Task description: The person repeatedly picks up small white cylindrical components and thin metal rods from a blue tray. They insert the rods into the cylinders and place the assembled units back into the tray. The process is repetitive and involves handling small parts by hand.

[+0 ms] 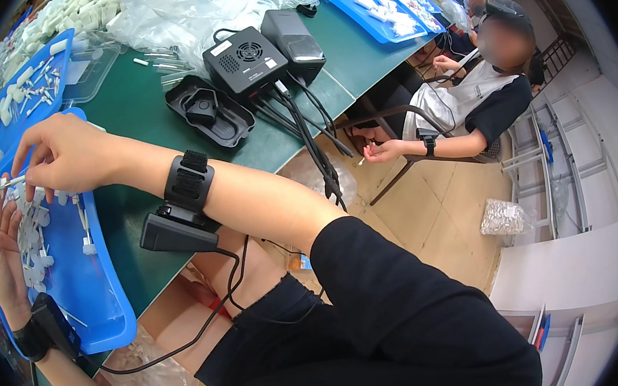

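At the far left, my right hand (pixel 69 156) pinches a thin white rod (pixel 17 180) between thumb and fingers. The rod meets a small white plastic piece (pixel 0 183) at its other end, which the fingertips of my left hand (pixel 2 242) grip. Both hands are over a blue tray (pixel 116 302). In that tray lie several white plastic pieces (pixel 35 250) with round ends, along with thin rods. Part of the tray is covered by my hands and arms. Each of my wrists wears a black strapped device.
Another blue tray (pixel 48 104) with white parts adjoins. On the green table (pixel 138 127) are a black box (pixel 246 60) with cables, a black case (pixel 208 113) and plastic bags (pixel 168 14). A co-worker (pixel 455 103) sits at right. A cable hangs from my right wrist device.
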`<state>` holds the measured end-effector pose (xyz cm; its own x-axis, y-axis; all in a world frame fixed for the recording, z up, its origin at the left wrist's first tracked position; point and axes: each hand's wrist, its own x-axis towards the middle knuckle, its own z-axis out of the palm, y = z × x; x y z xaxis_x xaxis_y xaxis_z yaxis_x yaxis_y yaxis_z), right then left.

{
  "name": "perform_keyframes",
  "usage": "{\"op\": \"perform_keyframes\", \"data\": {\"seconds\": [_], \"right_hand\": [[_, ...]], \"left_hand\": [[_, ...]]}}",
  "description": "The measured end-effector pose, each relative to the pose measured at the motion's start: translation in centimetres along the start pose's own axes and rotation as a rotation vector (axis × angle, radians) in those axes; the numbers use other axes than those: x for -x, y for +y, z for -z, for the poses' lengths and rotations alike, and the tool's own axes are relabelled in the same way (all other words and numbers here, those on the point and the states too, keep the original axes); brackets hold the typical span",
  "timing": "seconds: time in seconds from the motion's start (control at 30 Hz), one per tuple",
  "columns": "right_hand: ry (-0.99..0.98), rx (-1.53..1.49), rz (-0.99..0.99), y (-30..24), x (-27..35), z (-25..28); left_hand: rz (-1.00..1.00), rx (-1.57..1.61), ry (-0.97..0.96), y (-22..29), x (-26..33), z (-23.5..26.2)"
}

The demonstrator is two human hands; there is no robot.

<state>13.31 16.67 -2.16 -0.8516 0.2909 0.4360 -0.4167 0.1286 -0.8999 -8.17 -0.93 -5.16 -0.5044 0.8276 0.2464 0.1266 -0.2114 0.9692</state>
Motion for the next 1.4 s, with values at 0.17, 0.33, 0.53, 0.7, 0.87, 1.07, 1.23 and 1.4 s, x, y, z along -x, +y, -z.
{"op": "perform_keyframes", "data": {"seconds": [0.17, 0.33, 0.53, 0.7, 0.87, 1.07, 1.23, 1.4], "right_hand": [[0.026, 0.007, -0.020, -0.3, 0.1, 0.0], [0.022, 0.003, -0.034, -0.1, -0.1, 0.0], [0.023, -0.033, -0.022, 0.3, -0.2, -0.1], [0.003, -0.026, -0.035, 0.1, -0.2, 0.0], [0.041, -0.023, -0.034, 0.5, -0.2, -0.2], [0.042, 0.030, -0.073, 0.3, -0.2, -0.1], [0.055, 0.025, -0.056, 0.1, -0.2, -0.1], [0.047, 0.039, -0.075, 0.3, -0.2, -0.1]], "left_hand": [[-0.006, 0.011, -0.013, -0.1, 0.0, 0.3], [0.004, 0.067, -0.009, -0.1, 0.0, 0.4], [-0.023, -0.050, -0.003, -0.5, 0.2, 0.3], [-0.042, -0.108, -0.026, -1.3, 0.0, 1.2], [-0.054, -0.111, 0.016, -1.8, 0.2, 1.5], [-0.060, -0.086, 0.036, -2.0, 0.0, 1.9], [0.006, 0.009, -0.010, -1.9, 0.0, 3.1], [-0.066, -0.022, -0.007, -1.4, 0.1, 2.6]]}}
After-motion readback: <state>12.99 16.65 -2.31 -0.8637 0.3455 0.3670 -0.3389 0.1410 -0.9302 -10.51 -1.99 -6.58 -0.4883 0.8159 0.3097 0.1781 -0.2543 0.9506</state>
